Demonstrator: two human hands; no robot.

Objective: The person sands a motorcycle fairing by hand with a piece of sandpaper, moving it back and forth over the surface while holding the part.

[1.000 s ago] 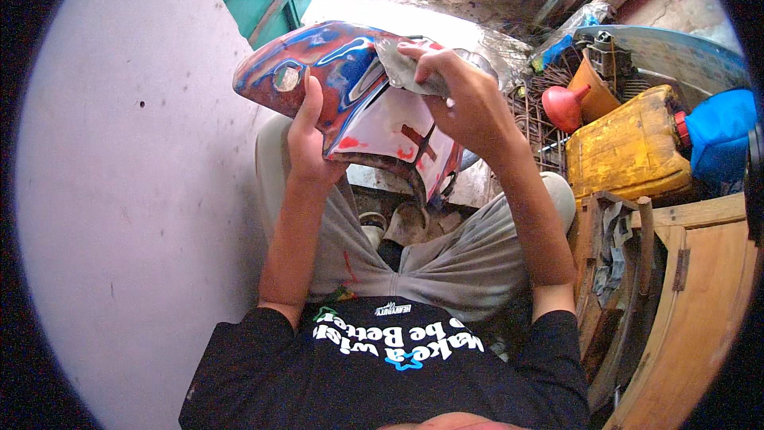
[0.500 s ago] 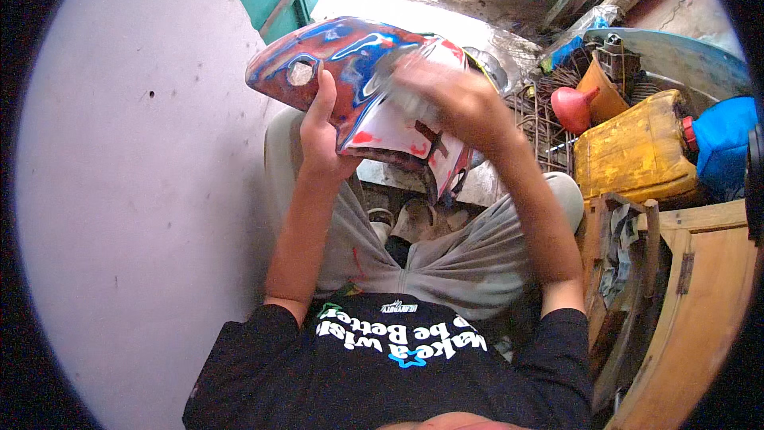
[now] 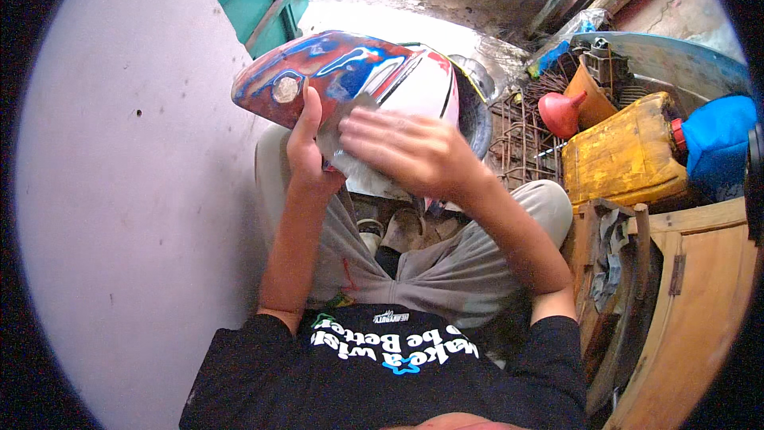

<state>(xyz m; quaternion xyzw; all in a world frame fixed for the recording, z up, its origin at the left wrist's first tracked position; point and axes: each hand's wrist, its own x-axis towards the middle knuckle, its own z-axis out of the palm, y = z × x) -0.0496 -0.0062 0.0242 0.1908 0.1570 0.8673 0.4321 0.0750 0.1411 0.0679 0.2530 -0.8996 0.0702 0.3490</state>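
A curved motorcycle body panel [image 3: 422, 84], worn through to patches of red, blue and white, is held above my knees. My left hand [image 3: 307, 151] grips its lower left edge, thumb on top beside a round hole; the fingers beneath are hidden. Over the panel's lower middle lies my right hand [image 3: 410, 147], fingers together and blurred by motion. Under those fingers is a thin grey sheet [image 3: 344, 155] that looks like sandpaper, pressed on the panel close to my left thumb.
A pale wall [image 3: 143, 215] rises close on my left, with a green metal door [image 3: 259, 0] beyond. Behind the panel sits a dark round tub [image 3: 479, 123]. At right are a wire rack [image 3: 521, 139], a red funnel [image 3: 561, 111], a yellow jerrycan [image 3: 621, 151] and a wooden cabinet door [image 3: 700, 279].
My right hand has swept down and left with the grey sheet, from the panel's upper middle to near my left thumb. The left hand keeps its grip on the panel.
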